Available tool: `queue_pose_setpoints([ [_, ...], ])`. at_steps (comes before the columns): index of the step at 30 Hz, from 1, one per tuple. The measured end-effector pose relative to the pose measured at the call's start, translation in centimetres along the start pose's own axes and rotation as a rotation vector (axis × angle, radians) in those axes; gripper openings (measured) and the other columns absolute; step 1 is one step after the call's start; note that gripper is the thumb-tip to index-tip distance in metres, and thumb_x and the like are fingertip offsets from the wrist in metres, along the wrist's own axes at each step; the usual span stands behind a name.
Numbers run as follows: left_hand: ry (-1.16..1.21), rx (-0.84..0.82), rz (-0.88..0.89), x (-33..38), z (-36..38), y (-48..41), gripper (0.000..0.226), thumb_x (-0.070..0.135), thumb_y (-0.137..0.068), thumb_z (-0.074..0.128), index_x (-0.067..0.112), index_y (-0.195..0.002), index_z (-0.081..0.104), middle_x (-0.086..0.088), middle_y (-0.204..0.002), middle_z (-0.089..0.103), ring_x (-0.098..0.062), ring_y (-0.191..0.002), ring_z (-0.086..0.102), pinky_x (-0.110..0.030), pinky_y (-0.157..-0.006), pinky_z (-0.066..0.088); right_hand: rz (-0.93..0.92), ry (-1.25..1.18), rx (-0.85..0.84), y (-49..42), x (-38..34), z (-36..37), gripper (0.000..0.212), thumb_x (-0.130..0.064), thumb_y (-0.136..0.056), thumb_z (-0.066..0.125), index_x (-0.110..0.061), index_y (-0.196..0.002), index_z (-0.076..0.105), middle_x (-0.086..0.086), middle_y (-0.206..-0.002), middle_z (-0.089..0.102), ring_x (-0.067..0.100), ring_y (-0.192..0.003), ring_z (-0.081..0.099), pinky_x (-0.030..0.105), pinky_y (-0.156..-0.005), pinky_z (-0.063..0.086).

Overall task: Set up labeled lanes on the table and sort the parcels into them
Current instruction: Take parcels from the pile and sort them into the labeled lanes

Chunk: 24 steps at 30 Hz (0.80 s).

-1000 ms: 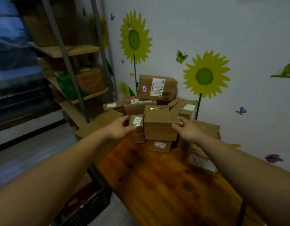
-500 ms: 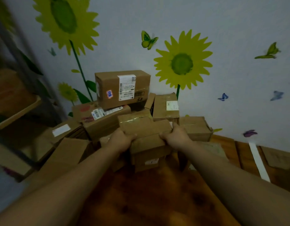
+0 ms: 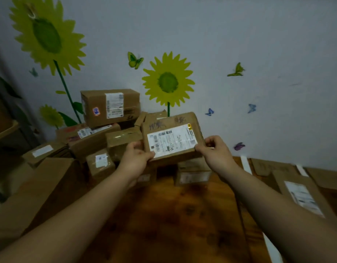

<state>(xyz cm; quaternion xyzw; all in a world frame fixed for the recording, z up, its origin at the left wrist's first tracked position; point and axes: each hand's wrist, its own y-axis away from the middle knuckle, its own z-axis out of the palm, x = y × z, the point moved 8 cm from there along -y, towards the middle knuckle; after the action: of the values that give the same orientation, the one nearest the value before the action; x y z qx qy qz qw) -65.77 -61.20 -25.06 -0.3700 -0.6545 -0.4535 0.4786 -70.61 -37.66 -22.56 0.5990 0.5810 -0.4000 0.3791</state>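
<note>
The worktop (image 3: pixel 173 215) runs dark and wooden from the bottom of the frame up to the wall, and its bare middle is my free ground. The heap of parcels (image 3: pixel 99 141) crowds centre left against the wall, its boxes leaning on one another. I judge that anything taken from it should come up and toward me, not sideways.

Toward the right edge, white tape strips (image 3: pixel 245 164) mark the lanes, with a flat parcel (image 3: pixel 300 196) lying beside them.

The parcel I am sorting (image 3: pixel 171 137) is clear of the heap at frame centre, above the lower boxes, tilted so its face looks at me. Its white label (image 3: pixel 172 140) is too blurred to read, so I should hold it steady and read it before choosing a lane.

My left grip (image 3: pixel 134 158) is clamped on the lower left corner, thumb at the label's edge. My right grip (image 3: pixel 217 150) pinches the right edge, fingers curled round it. I would slide the left thumb off the print, keep both sides held and carry it low to the right.
</note>
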Motion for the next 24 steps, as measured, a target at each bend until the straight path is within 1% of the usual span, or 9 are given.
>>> queue_pose_setpoints([
  [2, 0.011, -0.017, 0.071, 0.7, 2.5, 2.6, 0.057, 0.002, -0.086, 0.062, 0.014, -0.137, 0.04, 0.0, -0.101, 0.063, -0.013, -0.092, 0.062, -0.03, -0.081, 0.053, -0.026, -0.005, -0.021, 2.0, 0.7, -2.9, 0.038, -0.021, -0.087, 0.065, -0.021, -0.12, 0.047, -0.009, -0.1, 0.054, -0.001, -0.08, 0.052, 0.012, -0.057, 0.038],
  [5, 0.039, -0.04, 0.157, 1.8, 5.6, 5.8, 0.06, -0.003, -0.084, 0.061, 0.017, -0.138, 0.042, 0.01, -0.099, 0.059, -0.013, -0.1, 0.061, -0.034, -0.09, 0.052, -0.077, -0.022, -0.024, 5.0, 1.3, -7.1, 0.052, -0.015, -0.087, 0.065, -0.026, -0.133, 0.043, -0.02, -0.093, 0.049, -0.004, -0.078, 0.051, 0.008, -0.052, 0.042],
  [7, 0.057, -0.052, 0.233, 3.1, 7.1, 7.8, 0.06, -0.005, -0.084, 0.061, 0.017, -0.137, 0.044, 0.014, -0.097, 0.056, -0.015, -0.105, 0.058, -0.036, -0.094, 0.05, -0.104, -0.048, 0.002, 6.6, 1.1, -9.8, 0.054, -0.013, -0.087, 0.065, -0.026, -0.134, 0.042, -0.023, -0.093, 0.048, -0.005, -0.078, 0.052, 0.009, -0.053, 0.044],
  [11, 0.061, -0.096, 0.365, 5.7, 8.6, 10.3, 0.057, -0.005, -0.084, 0.059, 0.02, -0.134, 0.047, 0.011, -0.107, 0.06, -0.015, -0.112, 0.056, -0.034, -0.094, 0.048, -0.168, -0.095, 0.07, 9.0, 0.2, -13.6, 0.053, -0.012, -0.086, 0.067, -0.028, -0.129, 0.042, -0.024, -0.097, 0.048, -0.006, -0.083, 0.052, 0.008, -0.056, 0.045],
  [14, 0.063, -0.143, 0.435, 7.0, 9.3, 11.5, 0.053, -0.003, -0.085, 0.057, 0.027, -0.129, 0.053, 0.002, -0.12, 0.063, -0.017, -0.114, 0.058, -0.044, -0.098, 0.048, -0.209, -0.124, 0.146, 10.8, -0.2, -15.4, 0.051, -0.013, -0.085, 0.069, -0.033, -0.123, 0.042, -0.027, -0.097, 0.049, -0.007, -0.088, 0.052, 0.011, -0.069, 0.046],
  [16, 0.085, -0.164, 0.468, 7.7, 9.5, 12.2, 0.055, -0.004, -0.085, 0.054, 0.028, -0.129, 0.054, 0.002, -0.124, 0.062, -0.016, -0.115, 0.058, -0.045, -0.099, 0.047, -0.223, -0.15, 0.185, 11.9, -0.4, -16.2, 0.051, -0.014, -0.084, 0.069, -0.036, -0.12, 0.041, -0.028, -0.099, 0.049, -0.004, -0.094, 0.052, 0.013, -0.074, 0.046],
  [18, 0.11, -0.192, 0.497, 8.4, 9.5, 12.9, 0.055, -0.001, -0.084, 0.053, 0.03, -0.129, 0.054, 0.002, -0.127, 0.059, -0.015, -0.117, 0.057, -0.045, -0.1, 0.046, -0.232, -0.158, 0.217, 12.9, -0.6, -16.7, 0.051, -0.017, -0.084, 0.07, -0.038, -0.12, 0.041, -0.028, -0.101, 0.05, 0.001, -0.102, 0.053, 0.016, -0.077, 0.046],
  [21, 0.125, -0.259, 0.548, 9.4, 9.9, 14.1, 0.052, 0.004, -0.079, 0.052, 0.041, -0.116, 0.057, 0.002, -0.129, 0.057, -0.014, -0.118, 0.055, -0.041, -0.099, 0.047, -0.232, -0.161, 0.249, 14.6, -0.4, -17.3, 0.052, -0.02, -0.084, 0.07, -0.039, -0.123, 0.041, -0.028, -0.104, 0.052, 0.006, -0.11, 0.053, 0.028, -0.086, 0.051],
  [24, 0.146, -0.331, 0.576, 9.5, 11.0, 14.8, 0.058, -0.01, -0.085, 0.044, 0.041, -0.111, 0.057, 0.001, -0.127, 0.059, -0.013, -0.116, 0.057, -0.032, -0.091, 0.051, -0.232, -0.167, 0.298, 16.5, 0.1, -18.1, 0.051, -0.016, -0.085, 0.069, -0.036, -0.122, 0.04, -0.028, -0.102, 0.051, 0.004, -0.106, 0.053, 0.023, -0.086, 0.049],
])
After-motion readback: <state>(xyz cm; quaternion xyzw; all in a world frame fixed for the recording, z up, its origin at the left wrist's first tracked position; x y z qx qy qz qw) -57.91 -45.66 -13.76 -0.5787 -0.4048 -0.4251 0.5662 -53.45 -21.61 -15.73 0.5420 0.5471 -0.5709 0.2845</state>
